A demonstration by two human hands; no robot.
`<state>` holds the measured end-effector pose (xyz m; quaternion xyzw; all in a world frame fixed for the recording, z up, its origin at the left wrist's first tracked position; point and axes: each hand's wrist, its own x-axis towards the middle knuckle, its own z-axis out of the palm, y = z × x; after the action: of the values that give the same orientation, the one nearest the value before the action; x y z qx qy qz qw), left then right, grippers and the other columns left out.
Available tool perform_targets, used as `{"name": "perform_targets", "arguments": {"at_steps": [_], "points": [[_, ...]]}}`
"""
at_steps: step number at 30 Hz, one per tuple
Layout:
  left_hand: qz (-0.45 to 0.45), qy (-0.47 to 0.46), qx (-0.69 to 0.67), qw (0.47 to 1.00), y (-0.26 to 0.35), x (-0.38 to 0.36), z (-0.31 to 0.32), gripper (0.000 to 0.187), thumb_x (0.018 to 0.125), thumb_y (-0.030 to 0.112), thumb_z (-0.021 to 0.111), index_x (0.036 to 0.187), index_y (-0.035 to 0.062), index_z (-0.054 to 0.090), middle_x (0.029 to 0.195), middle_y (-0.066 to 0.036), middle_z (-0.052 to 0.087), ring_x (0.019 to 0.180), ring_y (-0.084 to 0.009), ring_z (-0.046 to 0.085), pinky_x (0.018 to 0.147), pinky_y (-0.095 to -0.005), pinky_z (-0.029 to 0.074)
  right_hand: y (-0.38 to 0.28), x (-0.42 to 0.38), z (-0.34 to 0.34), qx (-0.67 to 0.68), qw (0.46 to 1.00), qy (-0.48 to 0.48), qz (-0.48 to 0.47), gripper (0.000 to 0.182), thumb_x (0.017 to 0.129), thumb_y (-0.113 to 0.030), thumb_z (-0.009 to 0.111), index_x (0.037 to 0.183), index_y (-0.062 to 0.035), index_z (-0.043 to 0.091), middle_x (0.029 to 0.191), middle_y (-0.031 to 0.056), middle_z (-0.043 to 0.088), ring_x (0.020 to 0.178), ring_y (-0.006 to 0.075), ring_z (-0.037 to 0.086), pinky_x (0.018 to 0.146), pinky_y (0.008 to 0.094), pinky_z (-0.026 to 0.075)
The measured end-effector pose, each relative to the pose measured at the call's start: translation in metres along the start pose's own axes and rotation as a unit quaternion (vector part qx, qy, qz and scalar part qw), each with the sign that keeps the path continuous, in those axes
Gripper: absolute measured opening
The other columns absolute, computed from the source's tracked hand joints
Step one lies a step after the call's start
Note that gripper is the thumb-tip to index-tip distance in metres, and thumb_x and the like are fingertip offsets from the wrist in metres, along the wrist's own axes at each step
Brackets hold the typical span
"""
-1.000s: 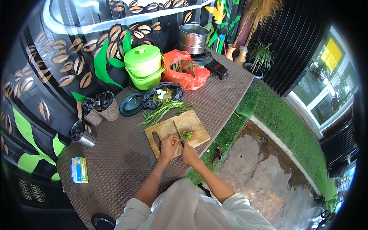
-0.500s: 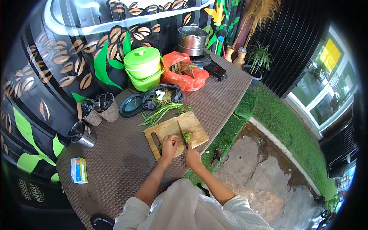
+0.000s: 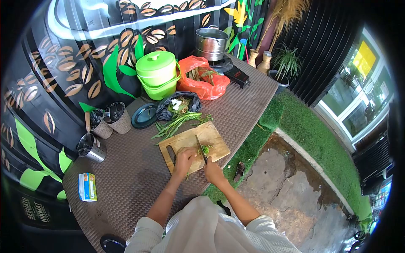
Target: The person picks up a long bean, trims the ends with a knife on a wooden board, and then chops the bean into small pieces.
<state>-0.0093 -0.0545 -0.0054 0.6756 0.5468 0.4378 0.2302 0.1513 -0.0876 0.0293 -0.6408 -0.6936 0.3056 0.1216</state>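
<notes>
On the wooden cutting board (image 3: 215,139), my right hand (image 3: 213,170) is wrapped round the handle of a knife (image 3: 200,145), its blade pointing away from me. A small heap of chopped green pieces (image 3: 205,149) lies by the blade. My left hand (image 3: 184,159) is closed over green stalks at the left of the knife; their ends show beneath it. Long uncut green stalks (image 3: 179,123) lie just beyond the board, beside a black plastic bag (image 3: 192,101) with plant scraps and something white in it.
Behind the board are a dark plate (image 3: 144,116), a lime-green lidded bucket (image 3: 156,74), an orange bag (image 3: 198,86) and a steel pot (image 3: 211,44) on a stove (image 3: 237,76). Utensil holders (image 3: 117,120) and a tissue pack (image 3: 87,187) are at the left.
My left hand has shifted slightly on the stalks. The knife has moved a little to the left, and more of the chopped green pieces show beside it.
</notes>
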Motion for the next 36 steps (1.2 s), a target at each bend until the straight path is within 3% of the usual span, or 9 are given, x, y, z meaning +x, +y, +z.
{"name": "perform_targets", "arguments": {"at_steps": [7, 11, 16, 22, 24, 27, 31, 36], "points": [[-0.013, 0.03, 0.099, 0.995, -0.001, 0.004, 0.021, 0.015, 0.073, 0.017, 0.07, 0.081, 0.0041, 0.069, 0.087, -0.01, 0.064, 0.089, -0.0293, 0.056, 0.08, -0.0399, 0.042, 0.002, -0.004, -0.007, -0.02, 0.999, -0.022, 0.011, 0.03, 0.09, -0.022, 0.047, 0.106, 0.002, 0.038, 0.087, 0.0306, 0.062, 0.084, 0.0465, 0.061, 0.073, 0.0531, 0.049], [-0.031, 0.015, 0.128, 0.991, -0.002, 0.006, 0.025, 0.011, 0.077, 0.016, 0.066, 0.083, 0.0066, 0.068, 0.088, -0.008, 0.063, 0.092, -0.0285, 0.055, 0.082, -0.0409, 0.039, 0.004, -0.004, -0.015, -0.038, 0.999, -0.027, 0.001, 0.03, 0.09, -0.021, 0.047, 0.105, 0.0026, 0.038, 0.086, 0.03, 0.062, 0.082, 0.0466, 0.062, 0.072, 0.053, 0.05], [0.034, -0.012, 0.123, 0.992, -0.002, 0.001, 0.021, 0.01, 0.081, 0.01, 0.059, 0.089, 0.0074, 0.065, 0.091, -0.007, 0.058, 0.097, -0.0277, 0.051, 0.083, -0.0417, 0.036, 0.003, -0.013, -0.015, -0.044, 0.998, -0.033, -0.015, 0.029, 0.09, -0.019, 0.047, 0.106, 0.0026, 0.038, 0.087, 0.0292, 0.062, 0.082, 0.0452, 0.062, 0.071, 0.0525, 0.05], [0.039, -0.005, 0.117, 0.992, -0.004, -0.002, 0.021, 0.01, 0.08, 0.009, 0.059, 0.087, 0.0066, 0.067, 0.09, -0.007, 0.059, 0.095, -0.0275, 0.052, 0.081, -0.0403, 0.035, 0.006, -0.003, 0.021, -0.031, 0.999, -0.004, 0.034, 0.027, 0.091, -0.02, 0.044, 0.104, 0.0029, 0.04, 0.082, 0.0301, 0.062, 0.08, 0.0464, 0.061, 0.07, 0.0533, 0.049], [0.032, 0.001, 0.103, 0.994, -0.003, -0.001, 0.021, 0.01, 0.08, 0.009, 0.06, 0.086, 0.0067, 0.067, 0.089, -0.007, 0.059, 0.094, -0.0274, 0.052, 0.08, -0.0402, 0.036, 0.005, 0.018, 0.024, -0.057, 0.998, 0.001, 0.028, 0.036, 0.09, -0.019, 0.045, 0.118, 0.0023, 0.035, 0.084, 0.0281, 0.063, 0.082, 0.0422, 0.064, 0.07, 0.0505, 0.052], [0.027, 0.007, 0.089, 0.996, -0.005, 0.0, 0.021, 0.009, 0.079, 0.009, 0.062, 0.084, 0.0069, 0.068, 0.087, -0.007, 0.06, 0.092, -0.0275, 0.053, 0.079, -0.04, 0.036, 0.003, 0.04, 0.019, -0.06, 0.998, 0.012, -0.008, 0.038, 0.091, -0.02, 0.044, 0.12, 0.0019, 0.033, 0.086, 0.0285, 0.063, 0.082, 0.0428, 0.064, 0.071, 0.0515, 0.051], [0.006, 0.006, 0.077, 0.997, -0.01, 0.0, 0.024, 0.009, 0.077, 0.009, 0.063, 0.084, 0.0067, 0.069, 0.087, -0.007, 0.061, 0.091, -0.028, 0.055, 0.079, -0.0399, 0.036, 0.004, 0.026, 0.007, -0.034, 0.999, 0.002, -0.021, 0.033, 0.091, -0.021, 0.044, 0.113, 0.0025, 0.036, 0.085, 0.0296, 0.062, 0.079, 0.0462, 0.062, 0.07, 0.0538, 0.049], [0.016, 0.018, 0.084, 0.996, -0.01, 0.0, 0.023, 0.009, 0.078, 0.009, 0.063, 0.084, 0.0067, 0.069, 0.087, -0.007, 0.062, 0.091, -0.0282, 0.055, 0.079, -0.0402, 0.036, 0.001, 0.001, 0.025, -0.071, 0.997, -0.004, 0.027, 0.038, 0.09, -0.018, 0.044, 0.12, 0.0018, 0.033, 0.085, 0.0287, 0.063, 0.081, 0.0435, 0.063, 0.07, 0.0509, 0.051]]}}
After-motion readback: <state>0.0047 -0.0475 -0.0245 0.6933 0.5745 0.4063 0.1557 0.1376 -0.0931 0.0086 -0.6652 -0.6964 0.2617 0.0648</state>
